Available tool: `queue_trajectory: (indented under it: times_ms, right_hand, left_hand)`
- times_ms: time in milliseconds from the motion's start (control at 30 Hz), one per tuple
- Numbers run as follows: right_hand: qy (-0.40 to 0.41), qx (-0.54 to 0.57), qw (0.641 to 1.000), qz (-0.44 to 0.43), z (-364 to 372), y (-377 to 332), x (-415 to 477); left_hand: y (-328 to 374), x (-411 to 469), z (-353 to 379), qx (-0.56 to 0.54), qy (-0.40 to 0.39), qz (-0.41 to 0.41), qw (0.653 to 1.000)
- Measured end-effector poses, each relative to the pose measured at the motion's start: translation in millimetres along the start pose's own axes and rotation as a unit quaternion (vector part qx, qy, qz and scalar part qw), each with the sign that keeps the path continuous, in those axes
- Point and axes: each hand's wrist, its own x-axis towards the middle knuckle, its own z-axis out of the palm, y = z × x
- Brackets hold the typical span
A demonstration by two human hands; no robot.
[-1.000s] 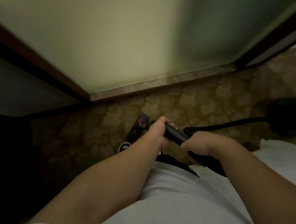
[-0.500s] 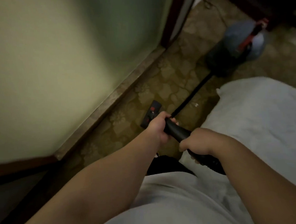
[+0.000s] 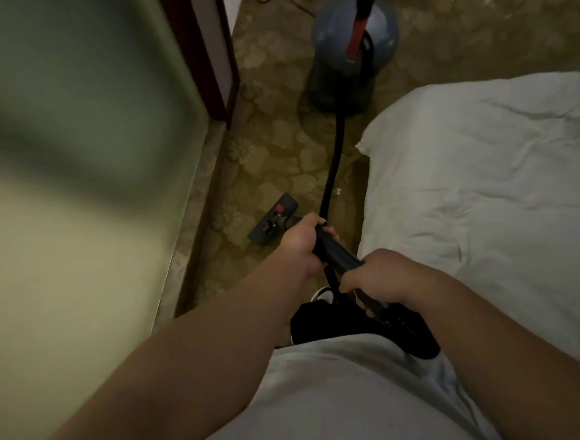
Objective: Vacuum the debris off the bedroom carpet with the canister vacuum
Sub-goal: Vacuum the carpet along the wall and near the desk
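Now both hands' fingers wrap the vacuum wand (image 3: 335,254): left hand (image 3: 300,241) ahead, right hand (image 3: 376,277) behind.

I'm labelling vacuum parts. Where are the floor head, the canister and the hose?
floor head (image 3: 273,218), head view, its flat top.
canister (image 3: 334,41), head view, its blue-grey dome.
hose (image 3: 333,161), head view, mid-length over the carpet.

View swung right, canister vacuum (image 3: 355,40) fully visible, bed (image 3: 485,185) larger
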Motion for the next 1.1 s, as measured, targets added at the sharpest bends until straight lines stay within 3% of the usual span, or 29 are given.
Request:
queue_trajectory:
  times_ms: [300,467,600,867,1100]
  right_hand:
    - [0.001,0.129,0.991,0.022,-42.0,-19.1,37.8]
    - [0.025,0.226,0.972,0.056,-45.2,-45.5,63.9]
    - [0.046,0.305,0.947,0.090,-36.1,-76.9,85.9]
    - [0.064,0.502,0.855,0.114,-35.5,-127.5,134.8]
    - [0.105,0.563,0.807,0.143,-24.0,-131.9,168.6]
  left_hand:
    - [55.6,32.2,62.5,0.091,-0.009,-0.012,0.996]
    - [94.6,64.0,87.6,0.194,-0.014,-0.025,0.981]
    - [129.3,92.6,102.5,0.303,-0.029,-0.042,0.952]
    - [176.1,147.3,142.8,0.463,-0.067,-0.036,0.883]
    - [162.6,175.3,163.5,0.565,-0.079,-0.040,0.820]
